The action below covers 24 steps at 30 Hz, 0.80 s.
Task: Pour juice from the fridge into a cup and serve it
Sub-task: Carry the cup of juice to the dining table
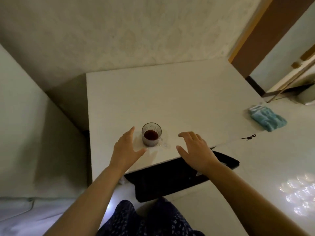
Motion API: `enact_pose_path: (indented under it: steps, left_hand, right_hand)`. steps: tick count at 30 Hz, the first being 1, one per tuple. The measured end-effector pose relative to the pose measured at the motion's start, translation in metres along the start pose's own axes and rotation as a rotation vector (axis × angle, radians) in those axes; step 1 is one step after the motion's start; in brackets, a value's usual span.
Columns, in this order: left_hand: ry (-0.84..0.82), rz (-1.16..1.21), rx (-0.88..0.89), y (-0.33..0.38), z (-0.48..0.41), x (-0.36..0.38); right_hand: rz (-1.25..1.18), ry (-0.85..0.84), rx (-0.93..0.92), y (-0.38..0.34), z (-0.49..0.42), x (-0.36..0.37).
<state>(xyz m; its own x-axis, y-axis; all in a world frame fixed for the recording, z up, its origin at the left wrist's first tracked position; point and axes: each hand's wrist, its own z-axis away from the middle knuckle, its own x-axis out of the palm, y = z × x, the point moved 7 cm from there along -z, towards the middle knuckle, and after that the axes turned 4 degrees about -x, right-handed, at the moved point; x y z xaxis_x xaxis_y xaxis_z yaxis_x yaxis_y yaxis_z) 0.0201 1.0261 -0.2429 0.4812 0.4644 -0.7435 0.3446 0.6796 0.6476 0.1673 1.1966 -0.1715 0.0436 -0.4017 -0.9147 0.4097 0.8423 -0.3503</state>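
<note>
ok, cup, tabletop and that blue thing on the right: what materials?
Cup: clear ribbed glass, likely; the dark juice and the table show through its wall, though clear plastic is possible. Tabletop: smooth matte white, probably laminate or painted board; no grain visible. Blue thing: soft fabric, looks like a folded terry or microfibre cloth, with fuzzy ridged pile.

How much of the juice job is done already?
Mostly done, it looks like. The glass cup stands upright on the white table with dark juice in its lower part, so pouring seems finished. The left hand and right hand are open on either side, touching nothing. No juice container is in view. All that may be left is handing it over, if this isn't the serving spot.
</note>
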Motion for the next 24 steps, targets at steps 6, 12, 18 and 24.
enact_pose_path:
  steps: [6,12,18,24]
  left_hand:
    - [-0.013,0.084,-0.088,0.009,-0.027,0.027]
    - [-0.027,0.16,-0.083,0.008,-0.045,0.044]
    - [-0.004,0.365,-0.108,0.002,-0.049,0.059]
    - [0.024,0.436,-0.071,0.002,-0.054,0.061]
  right_hand:
    - [0.047,-0.092,-0.124,0.022,-0.037,0.012]
    - [0.083,-0.148,-0.17,0.027,-0.059,0.03]
    - [0.065,-0.178,-0.185,0.03,-0.073,0.039]
    - [0.06,-0.19,-0.176,0.03,-0.079,0.047]
